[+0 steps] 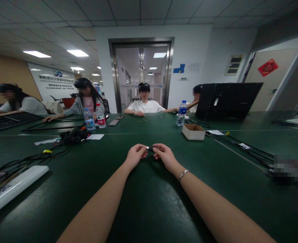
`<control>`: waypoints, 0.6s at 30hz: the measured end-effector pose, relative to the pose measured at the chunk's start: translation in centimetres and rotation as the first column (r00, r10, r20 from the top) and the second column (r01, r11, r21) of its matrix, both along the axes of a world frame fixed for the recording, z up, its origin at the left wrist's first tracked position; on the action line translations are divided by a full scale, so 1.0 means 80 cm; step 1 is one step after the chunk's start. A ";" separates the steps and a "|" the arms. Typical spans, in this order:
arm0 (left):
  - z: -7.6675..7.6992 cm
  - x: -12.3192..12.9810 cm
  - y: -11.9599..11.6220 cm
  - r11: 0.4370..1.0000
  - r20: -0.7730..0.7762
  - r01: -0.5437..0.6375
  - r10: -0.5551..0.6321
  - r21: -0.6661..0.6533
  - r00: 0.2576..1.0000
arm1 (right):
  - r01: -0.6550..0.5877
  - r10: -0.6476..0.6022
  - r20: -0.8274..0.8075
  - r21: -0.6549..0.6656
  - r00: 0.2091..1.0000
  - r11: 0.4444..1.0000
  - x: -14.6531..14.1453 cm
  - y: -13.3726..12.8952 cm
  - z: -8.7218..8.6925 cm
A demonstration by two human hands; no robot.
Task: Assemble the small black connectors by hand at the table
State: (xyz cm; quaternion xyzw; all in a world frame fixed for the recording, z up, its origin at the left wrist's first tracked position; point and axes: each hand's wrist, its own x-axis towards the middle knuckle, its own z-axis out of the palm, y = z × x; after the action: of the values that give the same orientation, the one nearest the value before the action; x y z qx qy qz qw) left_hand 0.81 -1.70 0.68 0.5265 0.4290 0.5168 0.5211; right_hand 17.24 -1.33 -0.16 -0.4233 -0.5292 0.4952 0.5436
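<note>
Small stick (151, 148): dark body with a shiny tip, kinda looks like a USB stick but it's too tiny here to swear to it. It's between the two hands, over the middle of the table (149, 195), lying roughly sideways.
Left hand (135, 157): thumb and fingers pinched at the shiny end.
Right hand (166, 157): thumb and fingers pinched on the dark end, silver bracelet (183, 174) just behind it.
Step in hand: my read is fingertip handling, one hand per end. Can't tell if it's being pulled, pushed or just turned.
Next move: I'd say it calls for fine finger work, so light pinches and both ends in line. If one side lets go, the other needs it properly, 'cause something that small could slip easily.
Cardboard box (193, 135): open-topped, ahead and to the right, well apart from the hands.
Bottle (181, 115): just beyond the box; a person (145, 106) sits across the table.
</note>
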 end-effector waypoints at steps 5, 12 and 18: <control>-0.001 0.003 0.001 0.993 -0.031 -0.116 0.115 -0.026 0.993 | -0.103 0.099 0.085 0.043 0.991 0.994 -0.006 -0.008 0.005; -0.001 0.001 0.001 0.989 -0.019 -0.147 0.146 -0.021 0.989 | -0.106 0.103 0.078 0.037 0.992 0.994 -0.008 -0.010 0.005; 0.003 -0.005 -0.004 0.997 0.056 0.044 -0.048 0.062 0.997 | -0.124 0.124 -0.004 0.014 0.992 0.992 -0.005 -0.008 0.005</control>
State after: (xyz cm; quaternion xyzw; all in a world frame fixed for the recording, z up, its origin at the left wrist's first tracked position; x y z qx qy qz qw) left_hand 0.45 -1.98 0.92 0.5369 0.3858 0.5325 0.5285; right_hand 16.88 -1.98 0.26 -0.3848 -0.5566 0.5254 0.5159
